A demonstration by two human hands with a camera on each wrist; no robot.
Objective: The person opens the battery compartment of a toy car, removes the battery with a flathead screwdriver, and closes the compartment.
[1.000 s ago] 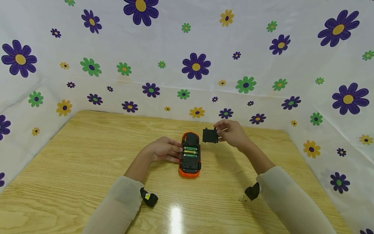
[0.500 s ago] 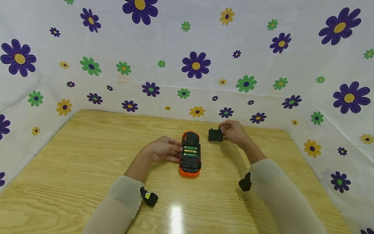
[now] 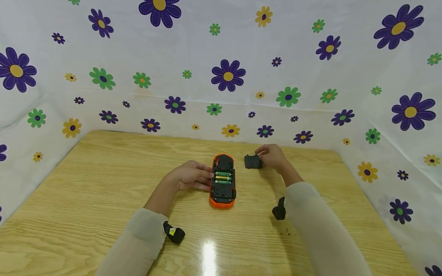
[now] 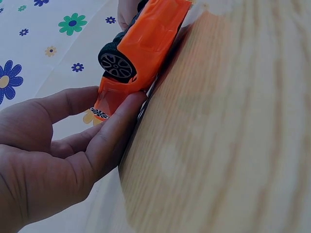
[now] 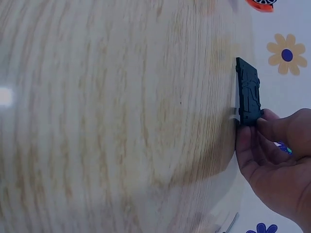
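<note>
Black cover [image 3: 252, 162] was shifted right and tipped, pinched by right hand [image 3: 273, 157] right of centre, toy car [image 3: 222, 188] gripped near frame centre by left hand [image 3: 191, 175]; setting-down seemed underway, finger release called for.

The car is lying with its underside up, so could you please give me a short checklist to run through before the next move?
1. Car underside up: ok.
2. Left hand gripping the car's side: ok.
3. Three batteries lying side by side in the car: ok.
4. Batteries facing the right way round: cannot tell; too small to read.
5. Black panel pinched in the right hand: ok.
6. Batteries covered: not ok; they lie exposed, with the black panel apart from the car.
</note>
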